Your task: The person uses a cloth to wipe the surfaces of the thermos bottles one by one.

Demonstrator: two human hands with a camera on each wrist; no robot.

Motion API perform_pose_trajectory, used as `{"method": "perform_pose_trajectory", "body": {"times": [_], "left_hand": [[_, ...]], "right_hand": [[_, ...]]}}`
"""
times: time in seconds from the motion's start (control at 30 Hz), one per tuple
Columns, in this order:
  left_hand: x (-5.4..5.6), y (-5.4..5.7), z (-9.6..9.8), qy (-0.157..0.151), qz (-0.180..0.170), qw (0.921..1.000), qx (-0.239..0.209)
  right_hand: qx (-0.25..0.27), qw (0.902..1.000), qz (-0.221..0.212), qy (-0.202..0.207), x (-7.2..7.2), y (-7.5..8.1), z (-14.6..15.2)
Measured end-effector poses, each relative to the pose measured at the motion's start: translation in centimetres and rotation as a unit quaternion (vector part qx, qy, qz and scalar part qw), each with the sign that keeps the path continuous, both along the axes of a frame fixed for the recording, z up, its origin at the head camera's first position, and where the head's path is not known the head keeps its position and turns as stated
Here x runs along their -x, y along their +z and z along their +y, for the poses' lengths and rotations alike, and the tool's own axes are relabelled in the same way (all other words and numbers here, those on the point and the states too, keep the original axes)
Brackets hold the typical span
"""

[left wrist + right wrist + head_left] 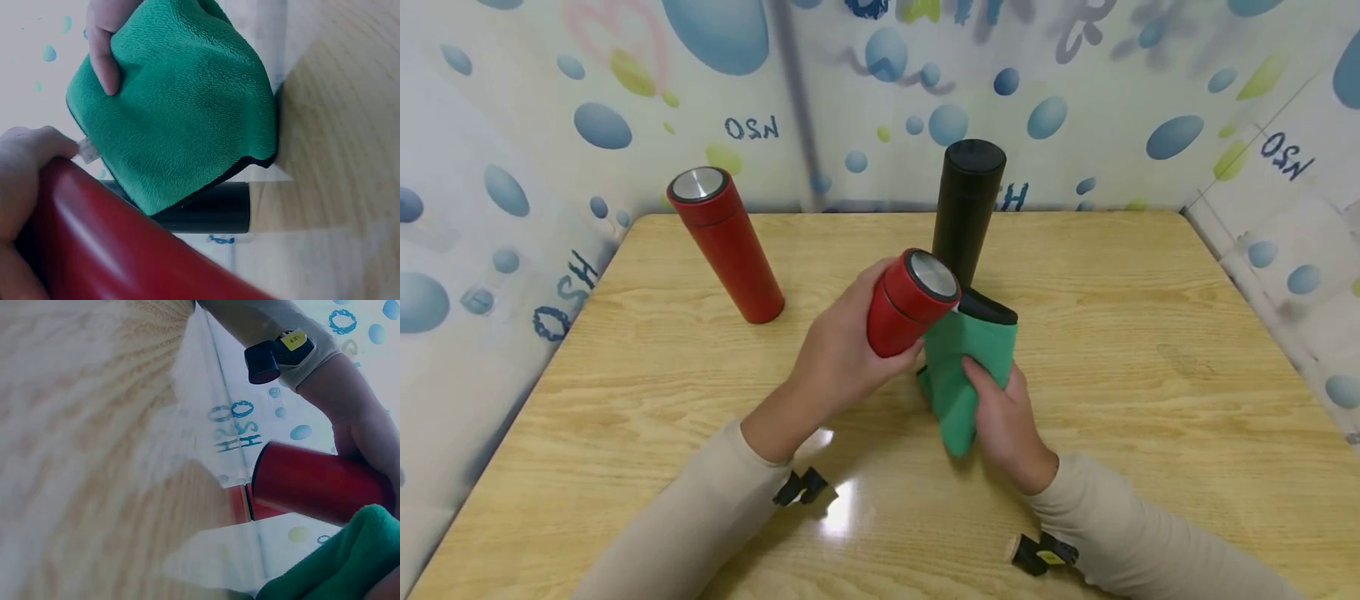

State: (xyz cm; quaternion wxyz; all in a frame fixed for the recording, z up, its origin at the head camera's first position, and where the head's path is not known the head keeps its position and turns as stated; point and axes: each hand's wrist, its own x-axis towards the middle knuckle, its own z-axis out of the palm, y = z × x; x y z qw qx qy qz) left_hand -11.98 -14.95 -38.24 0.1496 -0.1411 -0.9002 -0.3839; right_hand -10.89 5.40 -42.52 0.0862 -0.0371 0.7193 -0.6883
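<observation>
My left hand (838, 350) grips a red thermos flask (897, 315) with a silver-topped lid, held up over the table and tilted. Its body spans the lower part of the left wrist view (125, 240). A green cloth (958, 367) with a black edge is pinched between the thumb and fingers of my right hand (1011, 425). It hangs right beside the flask's lid; whether the two touch I cannot tell. In the right wrist view the cloth (344, 562) overlaps the lower side of the flask (319, 481). The right fingers behind the cloth are partly hidden.
A second red thermos flask (730, 250) stands upright at the back left of the wooden table (1150, 350). A black flask (968, 208) stands at the back, behind the cloth. Patterned sheeting (850, 100) rises behind the table and along its sides.
</observation>
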Motion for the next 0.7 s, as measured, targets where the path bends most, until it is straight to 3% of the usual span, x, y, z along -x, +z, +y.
{"method": "perform_pose_trajectory", "body": {"times": [0.13,0.4,0.7], "left_hand": [[-0.24,0.46,0.06,0.014,-0.003,0.9975,0.069],[-0.61,0.43,0.27,0.021,-0.055,0.9875,0.146],[-0.72,0.39,0.33,0.029,-0.047,0.9737,0.221]], "right_hand": [[0.029,0.9994,0.008,-0.016,-0.12,-0.02,0.13],[0.064,0.9970,0.022,-0.038,-0.40,0.11,0.00],[0.035,0.9977,0.040,-0.043,-0.42,0.26,-0.02]]}}
